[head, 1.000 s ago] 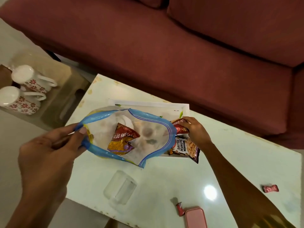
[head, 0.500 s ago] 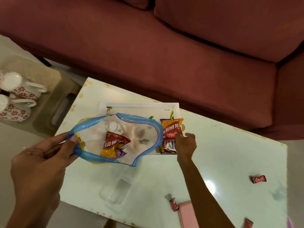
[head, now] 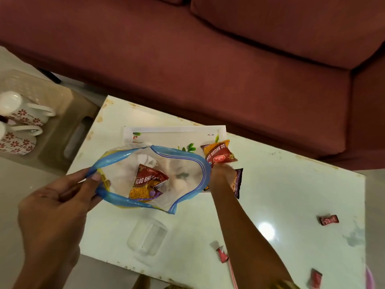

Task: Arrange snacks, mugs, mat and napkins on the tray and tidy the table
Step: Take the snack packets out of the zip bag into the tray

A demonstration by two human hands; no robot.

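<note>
Setting: a pale glossy tabletop (head: 291,195) in front of a dark red sofa (head: 208,59); a beige stool (head: 62,113) stands off its left edge
Stool: two white mugs (head: 19,113) with red flower print lie on their sides on it
Left hand (head: 56,205): thumb and fingers pinched on the blue rim of a clear zip bag (head: 150,176); the bag is held open above the tabletop's left half; one red-and-yellow snack packet (head: 146,182) lies inside
Tray (head: 175,132): white, by the far edge; partly hidden behind the bag
Right hand (head: 223,172): at the tray's right end, on a second snack packet (head: 217,152) and a dark packet (head: 237,182); grip unclear
Near edge: a clear glass (head: 146,236) on its side
Right side: three small red candies (head: 329,220) scattered
</note>
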